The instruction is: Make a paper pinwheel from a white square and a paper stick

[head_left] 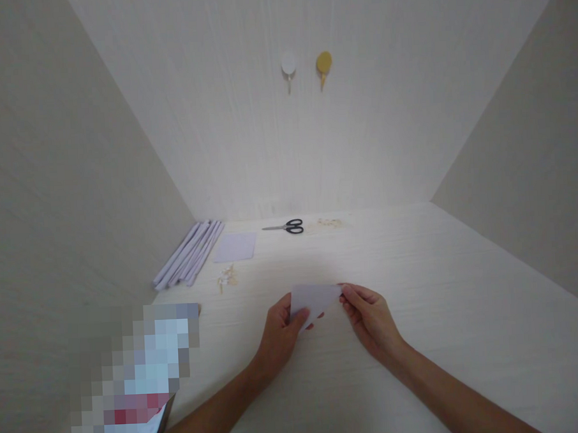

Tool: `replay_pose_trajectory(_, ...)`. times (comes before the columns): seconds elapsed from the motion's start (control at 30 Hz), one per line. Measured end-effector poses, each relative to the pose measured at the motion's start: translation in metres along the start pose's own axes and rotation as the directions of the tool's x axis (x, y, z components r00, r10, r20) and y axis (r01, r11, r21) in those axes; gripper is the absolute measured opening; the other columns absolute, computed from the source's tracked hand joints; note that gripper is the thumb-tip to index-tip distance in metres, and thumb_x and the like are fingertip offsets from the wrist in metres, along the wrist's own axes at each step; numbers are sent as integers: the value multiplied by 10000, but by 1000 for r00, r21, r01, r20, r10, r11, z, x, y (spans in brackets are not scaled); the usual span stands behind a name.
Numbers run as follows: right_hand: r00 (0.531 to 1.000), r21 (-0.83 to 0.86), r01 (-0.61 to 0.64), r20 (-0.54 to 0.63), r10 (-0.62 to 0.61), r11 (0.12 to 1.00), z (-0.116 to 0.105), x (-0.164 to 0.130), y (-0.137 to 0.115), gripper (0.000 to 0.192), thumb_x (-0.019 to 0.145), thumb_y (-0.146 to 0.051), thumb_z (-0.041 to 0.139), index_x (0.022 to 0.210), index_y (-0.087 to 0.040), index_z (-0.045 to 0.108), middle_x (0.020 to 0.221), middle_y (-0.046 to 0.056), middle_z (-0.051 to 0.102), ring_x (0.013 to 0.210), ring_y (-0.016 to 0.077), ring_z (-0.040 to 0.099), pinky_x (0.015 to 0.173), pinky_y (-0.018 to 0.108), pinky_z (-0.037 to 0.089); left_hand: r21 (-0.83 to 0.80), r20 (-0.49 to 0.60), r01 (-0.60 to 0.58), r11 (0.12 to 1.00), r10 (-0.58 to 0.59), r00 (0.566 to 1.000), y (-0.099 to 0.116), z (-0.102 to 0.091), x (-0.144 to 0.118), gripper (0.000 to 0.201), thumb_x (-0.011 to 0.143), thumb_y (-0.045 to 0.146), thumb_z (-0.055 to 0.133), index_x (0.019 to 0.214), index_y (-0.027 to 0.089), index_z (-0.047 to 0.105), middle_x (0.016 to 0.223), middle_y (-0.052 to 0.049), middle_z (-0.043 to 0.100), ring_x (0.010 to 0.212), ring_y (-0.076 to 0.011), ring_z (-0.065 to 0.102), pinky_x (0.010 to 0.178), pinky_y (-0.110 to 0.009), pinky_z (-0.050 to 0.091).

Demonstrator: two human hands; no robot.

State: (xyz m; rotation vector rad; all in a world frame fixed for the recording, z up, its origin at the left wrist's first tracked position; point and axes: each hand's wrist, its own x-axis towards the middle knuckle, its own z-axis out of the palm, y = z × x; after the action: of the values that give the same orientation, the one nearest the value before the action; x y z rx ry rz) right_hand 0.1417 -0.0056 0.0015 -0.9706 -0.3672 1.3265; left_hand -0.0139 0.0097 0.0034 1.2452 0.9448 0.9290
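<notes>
A folded sheet of pale lilac paper [312, 300] is held up above the white table, roughly triangular in outline. My left hand [283, 327] grips its left side, thumb on the front and fingertips showing below the lower edge. At the right corner, my right hand [368, 312] pinches the paper between thumb and forefinger. Beyond the left hand lies a flat square of the same paper [235, 247].
Rolled paper sticks [189, 254] lie against the left wall. Black-handled scissors [289, 226] rest near the back wall. Small pale pieces [227, 278] lie left, others [330, 223] right of the scissors. A pixelated device [152, 369] stands front left. Two hooks [324, 63] hang on the wall.
</notes>
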Motion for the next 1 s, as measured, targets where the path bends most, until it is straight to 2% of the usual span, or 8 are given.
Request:
replay_pose_trajectory(0.7,999,-25,36,-8,-37,999,1,0,0,173,467,-219,774,601,-138,701,550,6,650,481,38,538,463,90,458,12,-3,2,1000,-2,1000,0,-1,0,230,713,253,551,900,121,578,796,-67,667,736,-179,615,602,-256,464)
replay_pose_trajectory(1.0,993,-146,114,11,-114,983,-2,0,1,160,517,-263,747,608,-145,689,523,3,610,482,60,499,451,164,403,-32,-7,44,999,-44,999,-1,-1,0,220,699,268,571,875,139,596,784,-57,672,717,-171,608,599,-248,447)
